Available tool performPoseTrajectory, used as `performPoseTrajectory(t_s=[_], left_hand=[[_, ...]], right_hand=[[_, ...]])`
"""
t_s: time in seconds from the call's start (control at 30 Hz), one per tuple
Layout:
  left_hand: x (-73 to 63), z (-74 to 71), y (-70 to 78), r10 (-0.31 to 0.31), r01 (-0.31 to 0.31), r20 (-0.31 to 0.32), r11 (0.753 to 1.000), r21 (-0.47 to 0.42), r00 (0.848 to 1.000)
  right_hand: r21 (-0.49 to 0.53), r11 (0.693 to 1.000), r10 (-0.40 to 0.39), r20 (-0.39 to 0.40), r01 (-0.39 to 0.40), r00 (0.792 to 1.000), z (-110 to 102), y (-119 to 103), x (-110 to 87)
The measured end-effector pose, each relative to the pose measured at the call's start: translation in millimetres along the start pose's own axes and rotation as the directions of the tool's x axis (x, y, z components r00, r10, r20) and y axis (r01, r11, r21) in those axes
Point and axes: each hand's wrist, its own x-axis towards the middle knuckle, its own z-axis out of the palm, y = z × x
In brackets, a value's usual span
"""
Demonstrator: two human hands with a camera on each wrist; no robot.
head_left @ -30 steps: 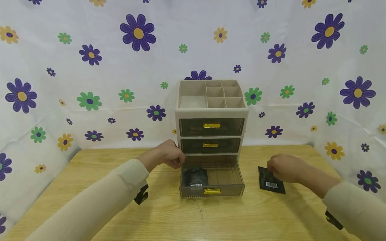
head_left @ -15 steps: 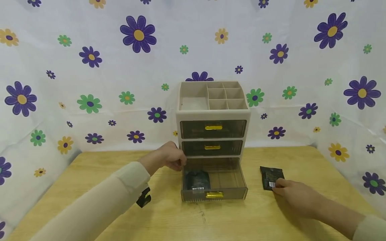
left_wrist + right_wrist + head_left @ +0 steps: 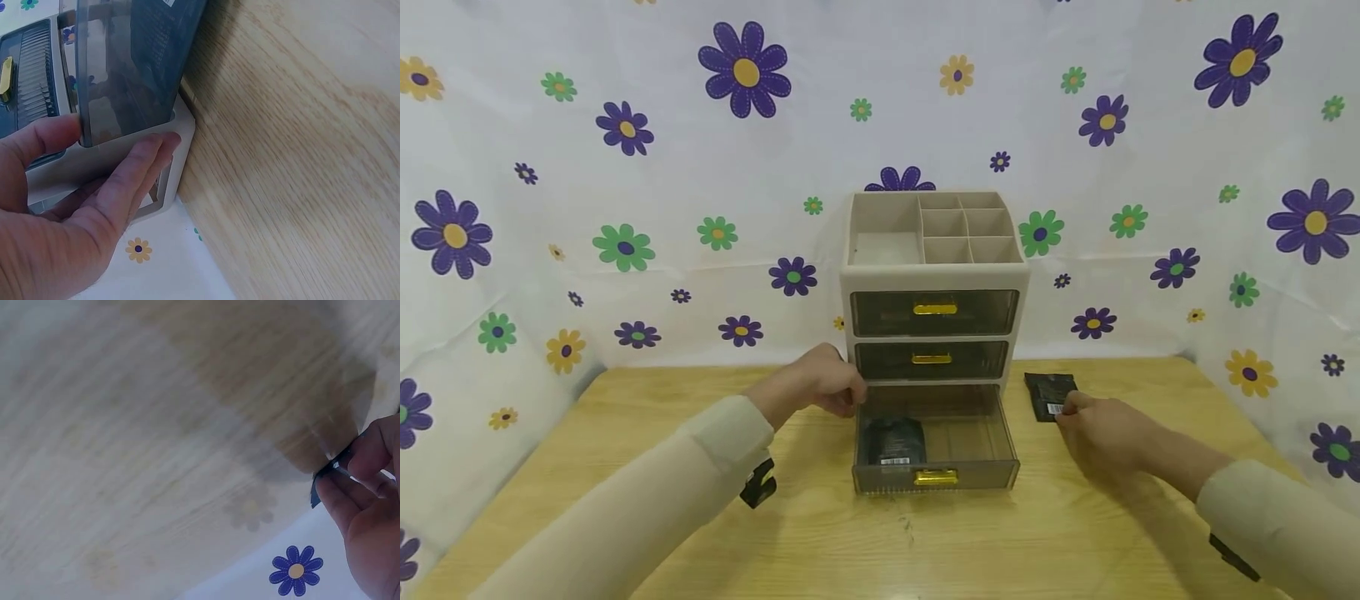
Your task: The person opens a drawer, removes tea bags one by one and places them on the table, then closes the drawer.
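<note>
A small cream drawer organizer (image 3: 934,271) stands on the table, its clear bottom drawer (image 3: 962,433) pulled out. Inside that drawer, at the left, lies a black packet (image 3: 893,442) with a barcode label. My left hand (image 3: 823,379) is at the organizer's left side; in the left wrist view the thumb touches the drawer's edge and straight fingers (image 3: 134,169) lie along the frame. To the right of the organizer, my right hand (image 3: 1108,433) pinches the near corner of another black packet (image 3: 1047,393), seen as a thin dark edge in the right wrist view.
Two upper drawers with gold handles (image 3: 931,358) are closed. The organizer's top has several open compartments (image 3: 967,225). A white cloth with printed flowers (image 3: 745,208) hangs behind the wooden table (image 3: 820,542) and along its sides.
The right hand shifted its hold to the packet's near right corner, and the packet moved away and slightly left. The left hand stayed at the organizer's side.
</note>
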Motion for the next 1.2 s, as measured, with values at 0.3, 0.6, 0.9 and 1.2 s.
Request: performPoseTrajectory(t_s=[0.3,0.6,0.9,1.2], left_hand=[[4.2,-3.3,1.0,0.0,0.0,0.0,1.0,0.003,1.0],[4.6,-3.5,1.7,-0.012,0.012,0.009,1.0,-0.012,1.0],[0.6,-2.4,1.6,0.004,-0.003,0.01,1.0,-0.015,1.0],[0.6,0.1,2.5,0.006,-0.006,0.001,1.0,0.019,1.0]], right_hand=[[0.021,1.0,0.015,0.034,-0.016,0.999,-2,21,30.8],[0.035,0.994,0.105,0.052,-0.107,0.993,-2,25,46.5],[0.039,0.989,0.137,0.065,-0.139,0.988,-1,27,45.3],[-0.016,0.999,0.039,-0.03,-0.04,0.999,-9,30,46.5]])
